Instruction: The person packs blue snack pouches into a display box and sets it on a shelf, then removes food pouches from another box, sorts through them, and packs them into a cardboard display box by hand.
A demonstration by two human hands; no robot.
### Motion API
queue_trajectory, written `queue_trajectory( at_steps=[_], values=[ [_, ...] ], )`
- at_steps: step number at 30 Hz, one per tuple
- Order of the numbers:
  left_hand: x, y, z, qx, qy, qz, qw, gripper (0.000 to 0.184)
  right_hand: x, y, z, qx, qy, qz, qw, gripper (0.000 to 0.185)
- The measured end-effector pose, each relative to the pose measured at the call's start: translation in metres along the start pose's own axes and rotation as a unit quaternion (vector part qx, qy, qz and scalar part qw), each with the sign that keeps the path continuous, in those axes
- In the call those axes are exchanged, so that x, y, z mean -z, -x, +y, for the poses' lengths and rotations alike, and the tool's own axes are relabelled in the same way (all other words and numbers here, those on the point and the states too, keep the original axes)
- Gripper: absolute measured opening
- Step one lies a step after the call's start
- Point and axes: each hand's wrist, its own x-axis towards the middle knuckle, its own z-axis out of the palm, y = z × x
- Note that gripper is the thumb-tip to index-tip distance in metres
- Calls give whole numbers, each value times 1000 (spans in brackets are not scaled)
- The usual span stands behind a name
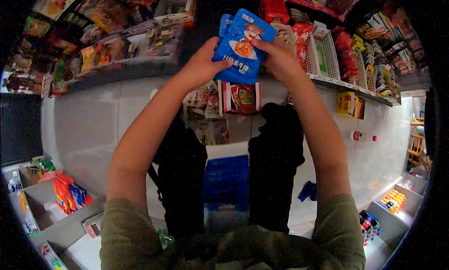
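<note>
The step in hand looks like handling packets: my left hand (201,64) grasps the front blue packet (245,45) along its lower left, my right hand (283,59) its right side, with a second blue packet (225,23) tucked behind. An open box (258,98) shows below my grip. Parting them would call for one hand easing off.
</note>
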Motion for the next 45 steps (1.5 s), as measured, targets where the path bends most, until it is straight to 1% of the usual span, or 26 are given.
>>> queue_trajectory(
  at_steps=[1,3,5,7,9,11,13,15,17,18,21,22,25,27,31,34,35,37,38,39,40,41,42,43,44,45],
  values=[
    [3,15,5,0,-2,4,1000,64,-9,14,-8,1,-1,-5,1000,38],
    [2,60,19,-64,129,-30,989,66,-28,50,-22,40,115,-24,992,39],
    [-2,97,38,-37,157,-20,987,68,-48,79,-32,32,118,-42,992,40],
    [-9,132,42,-54,159,0,986,72,-63,111,-35,14,121,-58,991,41],
    [-19,167,49,-24,183,10,983,75,-75,137,-33,42,150,-86,984,43],
    [-30,199,51,-59,205,48,976,66,-81,160,-22,40,162,-83,982,43],
    [-41,229,54,-28,199,47,979,67,-89,190,-21,57,207,-112,970,44],
    [-54,251,53,-1,258,60,964,66,-97,216,-23,29,214,-110,970,43],
    [-69,271,53,-13,280,77,957,62,-104,240,-24,-19,245,-108,963,60],
    [-75,278,52,-16,281,90,955,60,-102,246,-20,-9,217,-137,966,61],
    [-89,297,43,-40,279,103,954,55,-98,264,-3,-6,214,-131,968,57],
    [-93,300,40,-39,272,112,955,55,-97,267,0,-16,203,-137,969,50],
    [-101,310,32,-23,257,120,959,52,-90,274,10,-17,226,-137,964,47],
    [-104,313,27,-42,155,135,978,49,-85,276,14,-1,236,-124,964,46],
    [-106,316,24,-45,154,135,978,45,-86,286,10,17,261,-114,958,45],
    [-104,317,22,-30,190,96,977,46,-87,289,11,5,266,-111,958,43],
    [-104,316,24,-29,173,133,975,41,-88,289,11,4,265,-111,958,43],
    [-101,315,23,-27,154,172,973,37,-88,288,13,-8,332,-120,936,42],
    [-95,316,20,-49,-11,201,978,35,-90,288,14,-9,331,-121,936,42],
    [-91,316,18,-69,-177,224,956,34,-91,288,15,-1,365,-125,923,42],
    [-88,318,19,-67,-177,225,956,34,-92,288,16,8,397,-129,909,41],
    [-86,320,22,-17,-155,196,968,34,-94,288,15,8,396,-131,909,41],
    [-84,321,24,34,-132,166,977,34,-96,289,13,15,462,-125,878,41],
    [-84,322,21,36,-132,167,976,34,-98,290,11,23,525,-118,842,40],
    [-85,324,16,9,-161,169,972,34,-96,290,13,22,525,-119,843,40],
    [-86,324,15,-18,-189,171,967,34,-93,291,15,119,580,-113,798,39]
  ],
)
